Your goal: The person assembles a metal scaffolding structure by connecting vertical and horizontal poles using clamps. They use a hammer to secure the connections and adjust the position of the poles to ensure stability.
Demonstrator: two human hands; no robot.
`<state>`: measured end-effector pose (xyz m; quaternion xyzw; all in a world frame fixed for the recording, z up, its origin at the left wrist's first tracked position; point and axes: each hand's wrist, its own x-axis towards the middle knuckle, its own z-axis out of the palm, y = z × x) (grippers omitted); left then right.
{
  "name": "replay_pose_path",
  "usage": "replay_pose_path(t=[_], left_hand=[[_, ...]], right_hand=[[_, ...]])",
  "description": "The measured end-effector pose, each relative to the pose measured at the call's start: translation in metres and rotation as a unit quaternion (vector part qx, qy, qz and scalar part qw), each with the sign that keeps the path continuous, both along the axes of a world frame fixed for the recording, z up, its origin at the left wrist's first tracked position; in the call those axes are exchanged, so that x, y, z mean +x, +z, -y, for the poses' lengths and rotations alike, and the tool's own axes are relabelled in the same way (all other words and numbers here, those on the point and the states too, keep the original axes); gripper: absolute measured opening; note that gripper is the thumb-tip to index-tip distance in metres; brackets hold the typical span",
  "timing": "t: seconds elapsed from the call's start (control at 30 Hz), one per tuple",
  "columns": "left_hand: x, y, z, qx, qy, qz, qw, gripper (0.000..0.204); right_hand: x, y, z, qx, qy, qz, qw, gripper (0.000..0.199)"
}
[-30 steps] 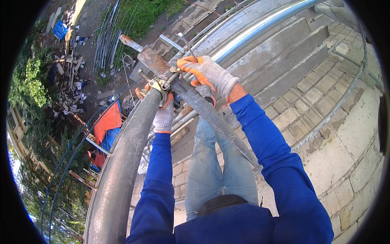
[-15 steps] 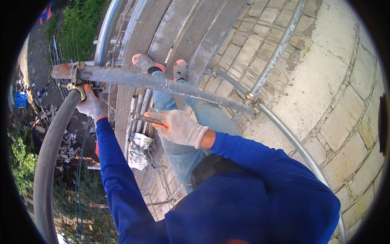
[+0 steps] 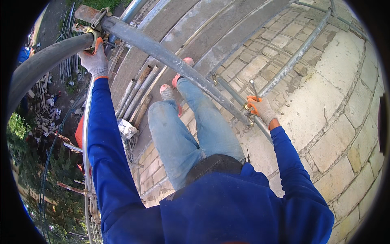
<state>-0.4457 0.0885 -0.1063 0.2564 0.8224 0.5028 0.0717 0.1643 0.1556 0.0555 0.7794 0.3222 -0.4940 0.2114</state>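
Observation:
My left hand [image 3: 94,61], in a white glove with orange fingertips, is closed around a metal scaffold coupler [image 3: 90,31]. That coupler sits where a thick curved pipe [image 3: 48,61] meets the left end of a grey crossing pipe [image 3: 162,53]. At the crossing pipe's right end, my right hand [image 3: 262,109], gloved alike, is closed beside another coupler [image 3: 246,106]. A slim metal tool, apparently a scaffold wrench [image 3: 254,88], sticks up out of its fingers. The lower part of the tool is hidden by the hand.
I stand on long planks [image 3: 178,28]. Loose pipes [image 3: 138,91] and a white crumpled bag [image 3: 127,129] lie by my legs. A stone block wall [image 3: 337,118] rises on the right, with a slanting pipe [image 3: 300,53] before it. On the left is a drop to rubble [image 3: 42,97] and greenery.
My right hand has moved with the tool from the middle, over my legs, to the coupler at the crossing pipe's right end. My left hand stays at its coupler. The view has turned.

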Motion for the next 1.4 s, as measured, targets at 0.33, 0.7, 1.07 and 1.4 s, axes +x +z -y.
replay_pose_path(t=[0.33, 0.7, 1.07, 1.4], left_hand=[[-0.009, -0.007, 0.012, 0.048, -0.050, 0.111, 0.991, 0.058], [0.005, 0.016, 0.006, 0.002, -0.021, 0.024, 1.000, 0.068], [0.004, 0.002, 0.006, 0.111, -0.022, 0.146, 0.983, 0.055], [0.010, -0.006, 0.020, 0.123, 0.012, 0.178, 0.976, 0.077]], right_hand=[[-0.073, -0.020, 0.072, -0.041, 0.215, -0.093, 0.971, 0.028], [-0.221, -0.037, -0.014, 0.148, 0.035, -0.278, 0.948, 0.023], [-0.501, -0.132, -0.142, 0.217, 0.261, -0.504, 0.794, 0.042], [-0.541, -0.098, -0.140, 0.166, 0.451, -0.466, 0.743, 0.063]])
